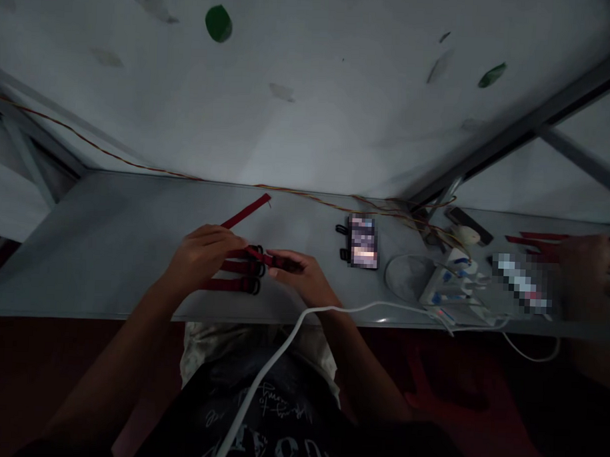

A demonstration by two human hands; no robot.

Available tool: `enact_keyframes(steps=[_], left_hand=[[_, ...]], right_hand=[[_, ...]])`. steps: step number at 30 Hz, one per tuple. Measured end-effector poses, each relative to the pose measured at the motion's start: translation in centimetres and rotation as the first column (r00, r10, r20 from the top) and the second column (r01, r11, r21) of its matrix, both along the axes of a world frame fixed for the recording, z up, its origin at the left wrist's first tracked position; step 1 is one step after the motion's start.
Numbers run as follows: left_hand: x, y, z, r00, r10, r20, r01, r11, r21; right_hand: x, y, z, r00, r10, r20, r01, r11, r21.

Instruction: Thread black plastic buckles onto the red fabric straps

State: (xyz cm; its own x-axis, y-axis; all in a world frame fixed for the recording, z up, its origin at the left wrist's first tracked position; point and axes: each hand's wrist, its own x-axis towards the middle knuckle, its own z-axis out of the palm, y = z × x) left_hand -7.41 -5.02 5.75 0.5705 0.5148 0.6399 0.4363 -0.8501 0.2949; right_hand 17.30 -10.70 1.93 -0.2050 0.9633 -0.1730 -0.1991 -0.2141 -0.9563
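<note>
On the grey table point(109, 248) lie several red webbing straps point(233, 284) with black buckles point(255, 287), just in front of me. My left hand point(201, 255) grips a red strap point(245, 212), whose free end sticks up and away across the table. My right hand point(296, 271) pinches a red strap near a black buckle, close to the fingers of my left hand. The two hands almost meet over the buckles. Part of the webbing is hidden under my fingers.
To the right lie a pixelated phone point(363, 240), a round grey disc point(408, 277) and a white power strip point(453, 287) with plugs. A co-worker's hand point(583, 275) is at the far right near red straps point(535, 240). A white cable point(301, 328) crosses the table edge.
</note>
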Motion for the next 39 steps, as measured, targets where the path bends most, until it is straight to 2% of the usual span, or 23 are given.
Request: enact_keyframes(steps=[3,7,11,14,17,21,23,27,30,32,35,37,39], left_hand=[[-0.8,1.8,-1.3,0.998,0.030,-0.058,-0.027,0.999,0.041],[-1.4,3.5,-3.5,0.958,0.165,-0.234,-0.167,0.986,0.012],[-2.1,3.2,-5.5,0.876,0.299,-0.379,-0.351,0.934,-0.073],[-2.8,2.3,-6.8,0.858,0.349,-0.377,-0.425,0.894,-0.139],[-3.4,1.4,-8.0,0.886,0.358,-0.293,-0.423,0.885,-0.195],[-3.0,-0.2,-9.3,0.937,0.302,-0.176,-0.336,0.917,-0.217],[-2.2,-1.0,-9.7,0.950,0.256,-0.180,-0.292,0.932,-0.215],[-0.7,-1.8,-9.4,0.937,0.192,-0.292,-0.266,0.934,-0.239],[-0.2,-0.9,-8.3,0.909,0.223,-0.351,-0.317,0.918,-0.238],[0.1,0.5,-7.3,0.894,0.272,-0.355,-0.365,0.903,-0.229],[1.2,3.6,-6.2,0.872,0.341,-0.351,-0.440,0.860,-0.258],[2.8,6.0,-5.8,0.832,0.394,-0.390,-0.519,0.801,-0.298],[4.6,8.4,-5.7,0.772,0.411,-0.485,-0.597,0.730,-0.332]], right_hand=[[1.2,2.8,-0.8,0.981,-0.018,0.191,-0.008,0.991,0.135],[1.7,7.6,-2.5,0.874,-0.013,0.485,-0.150,0.943,0.296],[0.8,11.3,-4.3,0.728,-0.053,0.684,-0.277,0.889,0.364],[0.0,12.2,-5.4,0.642,-0.075,0.763,-0.329,0.872,0.363],[-0.3,12.2,-5.8,0.651,-0.064,0.757,-0.343,0.865,0.367],[-1.5,12.5,-5.6,0.698,0.010,0.716,-0.381,0.851,0.360],[-2.3,12.8,-5.4,0.715,0.046,0.698,-0.387,0.857,0.340],[-2.9,12.5,-5.0,0.752,0.055,0.657,-0.358,0.871,0.337],[-1.1,10.8,-5.0,0.731,-0.050,0.680,-0.282,0.886,0.368],[0.9,9.0,-5.1,0.630,-0.172,0.757,-0.204,0.904,0.375],[3.9,5.8,-5.1,0.376,-0.299,0.877,-0.092,0.930,0.356],[5.3,4.0,-5.2,0.178,-0.329,0.927,-0.011,0.942,0.337],[6.1,2.7,-5.4,0.041,-0.315,0.948,0.027,0.949,0.314]])
